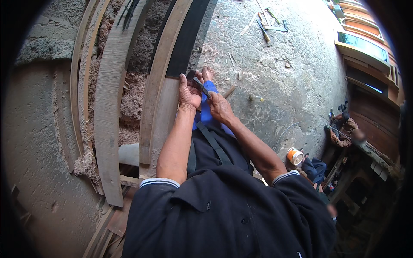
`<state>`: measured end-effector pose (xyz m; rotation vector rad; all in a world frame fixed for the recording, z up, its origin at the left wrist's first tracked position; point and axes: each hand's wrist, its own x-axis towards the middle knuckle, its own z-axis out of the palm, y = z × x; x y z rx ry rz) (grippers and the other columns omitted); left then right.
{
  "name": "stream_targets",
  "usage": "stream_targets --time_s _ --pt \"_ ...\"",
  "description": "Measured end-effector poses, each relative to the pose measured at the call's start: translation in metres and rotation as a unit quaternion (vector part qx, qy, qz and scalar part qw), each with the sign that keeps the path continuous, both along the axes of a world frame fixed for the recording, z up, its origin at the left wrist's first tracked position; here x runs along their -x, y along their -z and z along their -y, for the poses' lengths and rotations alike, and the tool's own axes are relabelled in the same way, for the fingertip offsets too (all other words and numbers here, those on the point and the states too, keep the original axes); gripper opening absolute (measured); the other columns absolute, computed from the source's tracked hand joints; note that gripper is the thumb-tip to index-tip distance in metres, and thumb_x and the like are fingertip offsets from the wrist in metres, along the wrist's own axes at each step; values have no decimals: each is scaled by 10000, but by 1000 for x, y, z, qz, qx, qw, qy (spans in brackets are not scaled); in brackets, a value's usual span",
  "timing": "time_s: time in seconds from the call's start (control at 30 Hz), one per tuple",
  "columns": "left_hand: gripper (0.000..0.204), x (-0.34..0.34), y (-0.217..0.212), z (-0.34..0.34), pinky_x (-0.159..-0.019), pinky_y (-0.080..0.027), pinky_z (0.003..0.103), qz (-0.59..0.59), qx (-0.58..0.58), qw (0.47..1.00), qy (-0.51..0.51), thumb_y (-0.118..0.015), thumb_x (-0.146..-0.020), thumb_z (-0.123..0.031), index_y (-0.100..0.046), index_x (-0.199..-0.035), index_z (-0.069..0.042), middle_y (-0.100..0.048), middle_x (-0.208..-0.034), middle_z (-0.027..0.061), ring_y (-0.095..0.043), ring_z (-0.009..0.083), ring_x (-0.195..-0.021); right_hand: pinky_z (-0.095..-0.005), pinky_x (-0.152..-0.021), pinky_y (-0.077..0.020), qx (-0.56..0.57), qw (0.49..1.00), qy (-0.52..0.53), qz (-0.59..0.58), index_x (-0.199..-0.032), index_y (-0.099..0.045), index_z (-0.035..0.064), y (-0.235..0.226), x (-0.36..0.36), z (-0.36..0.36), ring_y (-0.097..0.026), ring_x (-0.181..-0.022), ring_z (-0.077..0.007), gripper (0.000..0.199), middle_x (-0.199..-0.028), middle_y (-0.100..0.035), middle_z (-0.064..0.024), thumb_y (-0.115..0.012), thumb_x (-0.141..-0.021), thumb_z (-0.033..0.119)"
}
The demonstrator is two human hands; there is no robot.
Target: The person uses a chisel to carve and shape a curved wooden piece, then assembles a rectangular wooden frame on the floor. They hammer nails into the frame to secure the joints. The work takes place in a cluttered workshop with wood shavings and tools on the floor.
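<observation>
My left hand (188, 92) and my right hand (218, 107) meet above my blue trouser leg, both gripping a small dark flat tool (201, 87) that looks like a blade or file. My left thumb rests against a long curved wooden plank (164, 103) that stands beside me. My bare foot (207, 73) shows just beyond the hands on the cracked concrete floor (279, 77).
Several bent wooden planks (107, 107) lean over a heap of wood shavings (133, 81) at left. Hand tools (269, 23) and wood chips lie on the floor farther off. Another person (344, 129) sits at right near an orange-and-white cup (295, 156).
</observation>
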<state>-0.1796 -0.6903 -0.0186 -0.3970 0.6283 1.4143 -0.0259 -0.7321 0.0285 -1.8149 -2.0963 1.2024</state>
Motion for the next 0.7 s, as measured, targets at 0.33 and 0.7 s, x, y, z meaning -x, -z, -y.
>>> stream_targets --time_s 0.33,0.7 --pt "535 0 0 0 -915 -576 408 -6 1 1000 -11 -597 -949 -502 -675 -1113 1 -709 -1112 125 -678 262 -1065 -560 -841 -482 17 1000 -23 5 -1257 -525 107 -4 -7 -12 -602 -990 -471 285 -1076 -600 -247 -477 -1007 237" --pt "532 -1 -1 0 -908 -578 408 -2 7 1000 -21 -593 -954 -494 -677 -1112 6 -715 -1093 124 -690 258 -1034 -548 -836 -479 17 998 -55 -2 -1256 -519 105 -4 -13 -21 -596 -994 -467 285 -1059 -597 -240 -491 -1001 230"
